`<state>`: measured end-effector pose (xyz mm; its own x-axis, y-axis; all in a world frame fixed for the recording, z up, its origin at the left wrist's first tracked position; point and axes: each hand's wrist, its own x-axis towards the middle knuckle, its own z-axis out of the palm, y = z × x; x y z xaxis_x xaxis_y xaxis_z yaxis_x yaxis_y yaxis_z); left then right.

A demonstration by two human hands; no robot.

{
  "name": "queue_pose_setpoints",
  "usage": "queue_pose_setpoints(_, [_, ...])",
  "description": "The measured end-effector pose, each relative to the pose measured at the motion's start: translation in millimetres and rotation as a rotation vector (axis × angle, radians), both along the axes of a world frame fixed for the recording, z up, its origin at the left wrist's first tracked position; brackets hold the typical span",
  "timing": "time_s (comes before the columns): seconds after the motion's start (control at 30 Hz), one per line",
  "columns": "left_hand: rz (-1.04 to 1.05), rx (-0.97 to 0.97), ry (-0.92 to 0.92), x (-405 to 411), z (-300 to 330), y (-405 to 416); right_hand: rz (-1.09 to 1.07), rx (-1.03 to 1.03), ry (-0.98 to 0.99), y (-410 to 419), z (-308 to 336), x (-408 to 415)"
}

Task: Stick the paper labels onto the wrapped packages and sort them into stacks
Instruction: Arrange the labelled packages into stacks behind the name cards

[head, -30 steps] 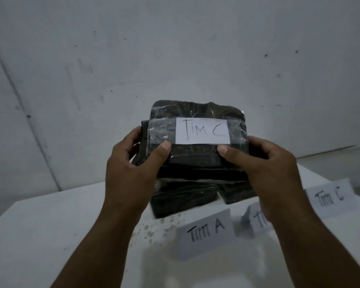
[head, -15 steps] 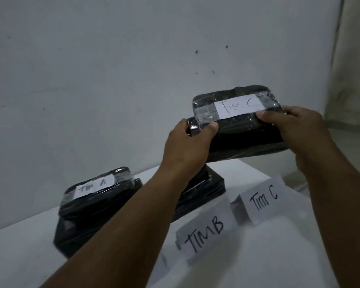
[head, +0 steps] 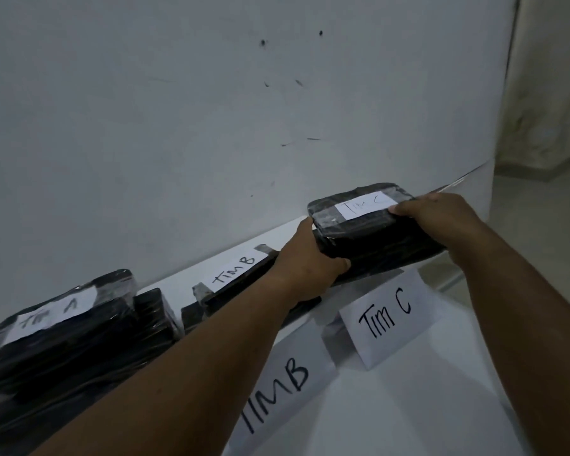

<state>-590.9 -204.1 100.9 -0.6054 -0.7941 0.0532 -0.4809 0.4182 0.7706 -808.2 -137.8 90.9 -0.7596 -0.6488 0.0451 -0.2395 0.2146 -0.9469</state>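
Note:
A black wrapped package (head: 372, 236) with a white "Tim C" label (head: 364, 205) taped on top is low over the table's back right, behind the folded "Tim C" sign (head: 387, 315). My left hand (head: 310, 255) grips its left end and my right hand (head: 438, 218) grips its right end, thumb on the label. A package labelled "Tim B" (head: 234, 278) lies to the left, partly hidden by my left forearm. Further left sits a stack of black packages, the top one labelled "Tim A" (head: 56, 311).
The white table (head: 408, 406) ends close on the right, with floor beyond. A grey wall (head: 211, 126) stands right behind the packages. A "Tim B" paper sign (head: 277, 383) lies at the front centre.
Both hands have carried the "Tim C" package to the right and down, from raised in front of me to just above the table behind the "Tim C" sign.

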Motion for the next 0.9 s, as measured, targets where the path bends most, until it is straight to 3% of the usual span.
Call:
queue_pose_setpoints(0.27, [-0.007,-0.097,-0.233,-9.3,-18.3,-16.6,0.043,0.082,0.061,-14.1,-17.3,-9.6])
queue_pose_setpoints(0.9, [0.055,-0.24,-0.389,19.1,-27.6,-25.0,0.21,0.171,0.16,-40.1,-35.9,5.3])
